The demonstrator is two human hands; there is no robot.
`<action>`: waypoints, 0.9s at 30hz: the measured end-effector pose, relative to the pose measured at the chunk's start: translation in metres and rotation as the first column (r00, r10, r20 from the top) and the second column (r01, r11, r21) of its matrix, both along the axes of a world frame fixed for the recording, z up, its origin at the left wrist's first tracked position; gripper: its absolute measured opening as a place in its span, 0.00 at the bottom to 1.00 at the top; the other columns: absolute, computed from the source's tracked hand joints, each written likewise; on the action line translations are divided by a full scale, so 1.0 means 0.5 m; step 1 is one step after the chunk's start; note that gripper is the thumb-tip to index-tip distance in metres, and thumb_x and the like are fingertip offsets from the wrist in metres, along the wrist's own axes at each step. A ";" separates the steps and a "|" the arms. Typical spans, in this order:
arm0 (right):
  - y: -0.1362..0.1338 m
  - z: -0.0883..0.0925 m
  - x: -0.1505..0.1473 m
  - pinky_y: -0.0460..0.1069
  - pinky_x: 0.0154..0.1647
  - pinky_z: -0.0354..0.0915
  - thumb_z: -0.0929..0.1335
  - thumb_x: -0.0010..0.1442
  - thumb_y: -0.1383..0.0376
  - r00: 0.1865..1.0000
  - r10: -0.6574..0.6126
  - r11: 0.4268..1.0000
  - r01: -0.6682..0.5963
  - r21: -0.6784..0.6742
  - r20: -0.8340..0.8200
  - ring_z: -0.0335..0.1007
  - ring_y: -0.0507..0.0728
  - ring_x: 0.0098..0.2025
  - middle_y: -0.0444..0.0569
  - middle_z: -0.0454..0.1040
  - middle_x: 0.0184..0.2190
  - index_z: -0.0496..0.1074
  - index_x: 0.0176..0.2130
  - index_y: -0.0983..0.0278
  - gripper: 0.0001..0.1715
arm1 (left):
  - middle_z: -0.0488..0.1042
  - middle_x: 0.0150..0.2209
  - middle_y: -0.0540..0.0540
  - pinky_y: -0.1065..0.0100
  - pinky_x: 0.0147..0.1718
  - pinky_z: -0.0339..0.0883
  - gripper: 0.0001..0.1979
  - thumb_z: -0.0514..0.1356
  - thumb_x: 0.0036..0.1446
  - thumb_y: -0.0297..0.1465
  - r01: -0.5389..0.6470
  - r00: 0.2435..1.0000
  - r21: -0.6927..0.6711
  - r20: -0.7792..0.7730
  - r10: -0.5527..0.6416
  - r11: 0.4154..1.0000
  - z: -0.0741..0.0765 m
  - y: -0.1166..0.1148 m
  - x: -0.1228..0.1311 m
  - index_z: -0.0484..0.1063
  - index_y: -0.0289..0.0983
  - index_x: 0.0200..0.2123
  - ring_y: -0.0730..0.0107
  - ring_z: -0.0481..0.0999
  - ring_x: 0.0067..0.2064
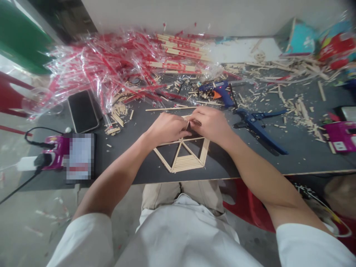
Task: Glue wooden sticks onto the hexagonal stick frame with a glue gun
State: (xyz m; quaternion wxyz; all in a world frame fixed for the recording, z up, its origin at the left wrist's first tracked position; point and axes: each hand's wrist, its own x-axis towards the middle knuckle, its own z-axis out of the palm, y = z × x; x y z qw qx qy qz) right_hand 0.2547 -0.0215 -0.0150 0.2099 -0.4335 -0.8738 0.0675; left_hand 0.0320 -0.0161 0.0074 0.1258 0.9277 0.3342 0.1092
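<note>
Shirt and seat: white shirt (189, 230) below the table edge; red plastic seat (250, 209) partly showing at the right.
Tabletop: dark grey (222, 165), pale front edge.
Stick frame: polygonal frame of thin wooden sticks (189, 163), flat on the tabletop near the front edge, between the forearms; spokes meet at a hub; near and right sides filled with parallel sticks, far part covered by the hands.
Left hand: (170, 127) over the frame's far left part, fingers bent inward.
Right hand: (210, 124) opposite, fingertips close to the left's; whether either hand pinches a stick, cannot tell.
Left side: device with blurred screen (80, 157) by a magenta power strip (58, 150) with plugs in; dark smartphone (83, 111) farther back.
Right side: blue-handled cutter (261, 129) beside the right forearm.
Beyond the hands: loose stick (169, 109) lying crosswise; blue hot glue gun (219, 92) among wood offcuts.
Far edge: heap of clear-and-red wrappers (105, 63), wrapped chopsticks (183, 50) beside it; turquoise cup (302, 39) at far right.
</note>
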 end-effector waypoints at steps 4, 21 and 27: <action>0.001 0.001 0.000 0.58 0.46 0.71 0.68 0.65 0.67 0.996 -0.023 0.999 0.020 -0.033 -0.088 0.76 0.63 0.43 0.54 0.80 0.40 0.79 0.38 0.61 0.07 | 0.82 0.31 0.46 0.65 0.28 0.53 0.16 0.66 0.67 0.41 0.002 1.000 0.020 -0.011 -0.002 1.000 -0.003 0.003 -0.001 0.80 0.38 0.31 0.65 0.80 0.33; 0.023 -0.015 0.007 0.54 0.38 0.72 0.67 0.66 0.62 0.894 -0.285 0.957 0.284 -0.054 -0.345 0.71 0.55 0.29 0.50 0.79 0.38 0.71 0.37 0.59 0.04 | 0.83 0.33 0.46 0.66 0.30 0.55 0.17 0.66 0.69 0.44 -0.010 1.000 0.010 -0.006 0.010 1.000 -0.009 0.003 -0.002 0.81 0.36 0.33 0.66 0.80 0.33; 0.025 -0.016 0.015 0.54 0.35 0.70 0.62 0.74 0.49 0.865 -0.309 0.951 0.279 -0.135 -0.394 0.74 0.57 0.29 0.48 0.76 0.30 0.64 0.39 0.56 0.17 | 0.82 0.32 0.46 0.66 0.29 0.55 0.19 0.64 0.70 0.45 0.020 1.000 0.041 0.010 -0.021 0.999 -0.013 0.003 -0.004 0.80 0.36 0.32 0.66 0.81 0.33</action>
